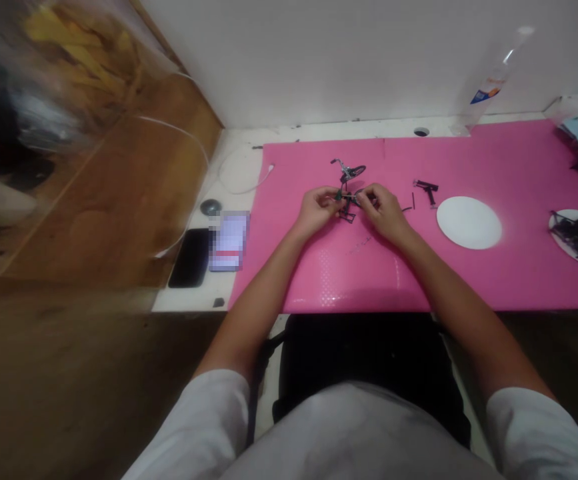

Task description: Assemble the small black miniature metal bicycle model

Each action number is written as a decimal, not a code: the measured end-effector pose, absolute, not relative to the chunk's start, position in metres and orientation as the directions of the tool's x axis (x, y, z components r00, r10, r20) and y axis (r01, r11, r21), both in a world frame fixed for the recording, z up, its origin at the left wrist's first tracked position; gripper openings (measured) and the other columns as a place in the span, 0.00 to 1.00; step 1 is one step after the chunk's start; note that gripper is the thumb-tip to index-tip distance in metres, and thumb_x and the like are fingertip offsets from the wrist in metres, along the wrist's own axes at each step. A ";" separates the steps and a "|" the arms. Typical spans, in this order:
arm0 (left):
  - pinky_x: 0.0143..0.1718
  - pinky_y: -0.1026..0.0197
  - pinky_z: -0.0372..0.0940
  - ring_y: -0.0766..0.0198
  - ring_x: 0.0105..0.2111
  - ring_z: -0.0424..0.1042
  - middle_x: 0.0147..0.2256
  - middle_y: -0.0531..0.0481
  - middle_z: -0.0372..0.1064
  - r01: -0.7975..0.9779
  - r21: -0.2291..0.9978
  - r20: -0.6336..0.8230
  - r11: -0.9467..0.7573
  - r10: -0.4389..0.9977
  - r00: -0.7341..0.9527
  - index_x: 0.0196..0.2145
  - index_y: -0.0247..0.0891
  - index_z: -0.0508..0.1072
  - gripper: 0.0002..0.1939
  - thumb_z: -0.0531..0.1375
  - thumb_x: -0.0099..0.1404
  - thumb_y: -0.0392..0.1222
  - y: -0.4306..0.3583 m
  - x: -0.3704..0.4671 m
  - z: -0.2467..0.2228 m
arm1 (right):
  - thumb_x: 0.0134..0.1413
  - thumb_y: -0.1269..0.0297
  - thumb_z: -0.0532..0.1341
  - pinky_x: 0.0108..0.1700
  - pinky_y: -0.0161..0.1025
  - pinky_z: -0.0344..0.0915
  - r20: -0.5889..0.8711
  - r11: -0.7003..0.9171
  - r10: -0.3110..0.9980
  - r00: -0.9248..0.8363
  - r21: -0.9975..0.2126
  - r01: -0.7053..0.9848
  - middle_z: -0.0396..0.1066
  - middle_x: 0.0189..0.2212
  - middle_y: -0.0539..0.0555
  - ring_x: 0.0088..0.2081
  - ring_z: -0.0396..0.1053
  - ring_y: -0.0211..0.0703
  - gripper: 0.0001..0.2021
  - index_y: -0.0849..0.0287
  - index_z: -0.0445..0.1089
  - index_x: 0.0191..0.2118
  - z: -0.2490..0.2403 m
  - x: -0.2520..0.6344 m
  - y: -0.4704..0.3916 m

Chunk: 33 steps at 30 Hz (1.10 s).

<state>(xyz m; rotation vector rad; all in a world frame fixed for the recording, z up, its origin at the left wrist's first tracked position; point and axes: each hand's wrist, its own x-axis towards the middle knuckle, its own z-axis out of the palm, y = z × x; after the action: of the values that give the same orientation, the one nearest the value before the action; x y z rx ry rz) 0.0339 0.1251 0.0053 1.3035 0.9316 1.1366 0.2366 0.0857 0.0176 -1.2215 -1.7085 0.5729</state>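
A small black toy bicycle (353,173) stands over the pink mat (299,167), its handlebar and one wheel pointing away from me. My left hand (321,211) is closed on its left side, with a small dark green piece at the fingertips. From the right, my right hand (381,208) pinches a thin light-coloured rod that reaches across to the left fingertips. Parts of the frame show between and below the hands. Small bits (359,247) lie on the mat nearer to me.
Black parts (426,191) and a white plate (469,223) lie to the right. Another plate (577,257) holds black parts at the far right. A clear bottle (489,87) stands behind. Two phones (189,258) and a round dark object (211,207) lie left.
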 end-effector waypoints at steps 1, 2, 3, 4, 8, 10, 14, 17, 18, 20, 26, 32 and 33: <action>0.27 0.66 0.70 0.70 0.23 0.72 0.31 0.48 0.79 -0.100 0.992 0.095 -0.073 0.969 0.229 0.38 0.34 0.82 0.12 0.76 0.57 0.37 0.125 0.034 0.006 | 0.70 0.28 0.55 0.46 0.44 0.67 0.416 0.405 0.905 -0.091 -0.775 0.485 0.76 0.37 0.56 0.39 0.70 0.49 0.31 0.53 0.73 0.38 0.018 0.237 0.086; 0.27 0.66 0.70 0.70 0.23 0.72 0.30 0.48 0.79 -0.100 0.992 0.094 -0.073 0.968 0.233 0.38 0.34 0.82 0.12 0.76 0.57 0.37 0.124 0.034 0.006 | 0.70 0.27 0.53 0.45 0.45 0.67 0.411 0.404 0.906 -0.102 -0.769 0.495 0.75 0.36 0.55 0.38 0.70 0.49 0.32 0.53 0.72 0.36 0.018 0.238 0.085; 0.27 0.66 0.71 0.69 0.23 0.72 0.30 0.48 0.79 -0.097 0.993 0.092 -0.071 0.967 0.237 0.38 0.34 0.82 0.12 0.76 0.57 0.37 0.124 0.035 0.006 | 0.71 0.26 0.51 0.44 0.45 0.66 0.399 0.394 0.911 -0.105 -0.767 0.506 0.74 0.33 0.55 0.36 0.69 0.49 0.34 0.53 0.70 0.34 0.018 0.238 0.085; 0.27 0.66 0.71 0.69 0.23 0.73 0.30 0.48 0.79 -0.094 0.993 0.089 -0.068 0.967 0.240 0.38 0.34 0.82 0.12 0.77 0.57 0.37 0.124 0.035 0.006 | 0.71 0.25 0.48 0.42 0.44 0.66 0.382 0.378 0.918 -0.103 -0.769 0.516 0.72 0.30 0.54 0.34 0.68 0.48 0.35 0.53 0.69 0.32 0.017 0.238 0.084; 0.26 0.65 0.70 0.68 0.23 0.73 0.30 0.47 0.79 -0.098 0.993 0.088 -0.065 0.963 0.255 0.37 0.33 0.82 0.12 0.77 0.57 0.37 0.124 0.037 0.002 | 0.71 0.25 0.46 0.38 0.44 0.63 0.348 0.334 0.934 -0.080 -0.773 0.540 0.66 0.24 0.52 0.29 0.64 0.46 0.37 0.53 0.65 0.27 0.017 0.239 0.084; 0.26 0.65 0.70 0.68 0.22 0.73 0.29 0.47 0.79 -0.097 0.993 0.090 -0.066 0.962 0.259 0.38 0.33 0.83 0.12 0.77 0.57 0.37 0.124 0.037 0.000 | 0.72 0.28 0.51 0.39 0.43 0.63 0.361 0.342 0.930 -0.069 -0.780 0.524 0.69 0.26 0.52 0.31 0.66 0.46 0.34 0.54 0.67 0.28 0.016 0.238 0.084; 0.27 0.65 0.70 0.67 0.24 0.74 0.29 0.47 0.78 -0.091 0.993 0.094 -0.074 0.966 0.240 0.38 0.33 0.83 0.12 0.77 0.58 0.37 0.125 0.035 0.003 | 0.69 0.36 0.63 0.43 0.44 0.66 0.390 0.372 0.919 -0.053 -0.817 0.441 0.76 0.35 0.54 0.37 0.69 0.47 0.24 0.54 0.73 0.37 0.015 0.235 0.086; 0.28 0.65 0.71 0.68 0.25 0.74 0.30 0.47 0.78 -0.095 0.992 0.098 -0.078 0.967 0.234 0.38 0.33 0.83 0.11 0.77 0.58 0.36 0.124 0.034 0.006 | 0.67 0.36 0.65 0.46 0.44 0.67 0.387 0.382 0.919 -0.071 -0.832 0.403 0.76 0.40 0.55 0.40 0.70 0.47 0.22 0.53 0.72 0.42 0.013 0.234 0.086; 0.28 0.65 0.71 0.68 0.25 0.74 0.31 0.47 0.78 -0.094 0.992 0.099 -0.078 0.967 0.235 0.38 0.33 0.83 0.11 0.77 0.58 0.36 0.123 0.034 0.007 | 0.68 0.35 0.64 0.46 0.44 0.67 0.385 0.382 0.920 -0.078 -0.833 0.401 0.76 0.41 0.55 0.40 0.70 0.47 0.23 0.53 0.72 0.43 0.013 0.233 0.086; 0.28 0.65 0.72 0.68 0.25 0.74 0.30 0.47 0.78 -0.094 0.992 0.101 -0.080 0.966 0.240 0.38 0.33 0.83 0.11 0.76 0.58 0.36 0.123 0.035 0.008 | 0.69 0.31 0.60 0.46 0.43 0.67 0.382 0.382 0.920 -0.085 -0.828 0.410 0.76 0.41 0.55 0.39 0.70 0.47 0.26 0.52 0.71 0.45 0.014 0.233 0.084; 0.27 0.65 0.71 0.68 0.23 0.74 0.29 0.47 0.79 -0.112 0.991 0.103 -0.076 0.960 0.262 0.36 0.34 0.82 0.14 0.79 0.55 0.40 0.124 0.038 0.003 | 0.72 0.26 0.47 0.45 0.45 0.67 0.361 0.344 0.930 -0.074 -0.779 0.524 0.74 0.32 0.55 0.37 0.71 0.50 0.35 0.52 0.71 0.36 0.015 0.238 0.083; 0.28 0.64 0.72 0.68 0.25 0.74 0.31 0.47 0.79 -0.112 0.991 0.102 -0.075 0.961 0.258 0.38 0.35 0.83 0.13 0.79 0.57 0.40 0.125 0.035 0.002 | 0.71 0.35 0.61 0.45 0.44 0.68 0.367 0.337 0.930 -0.032 -0.810 0.480 0.77 0.33 0.54 0.37 0.72 0.49 0.26 0.53 0.76 0.36 0.016 0.237 0.085; 0.28 0.64 0.72 0.68 0.25 0.75 0.31 0.46 0.80 -0.117 0.991 0.100 -0.072 0.961 0.256 0.38 0.35 0.83 0.12 0.78 0.58 0.39 0.125 0.035 0.002 | 0.71 0.38 0.63 0.45 0.44 0.68 0.373 0.342 0.928 -0.025 -0.821 0.457 0.78 0.34 0.54 0.38 0.73 0.49 0.22 0.53 0.77 0.38 0.016 0.236 0.084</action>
<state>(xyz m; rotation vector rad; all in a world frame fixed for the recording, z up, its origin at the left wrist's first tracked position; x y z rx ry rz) 0.0349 0.1248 0.0024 1.3066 0.8942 1.1217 0.2362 0.0841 0.0163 -1.2644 -1.6435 0.6126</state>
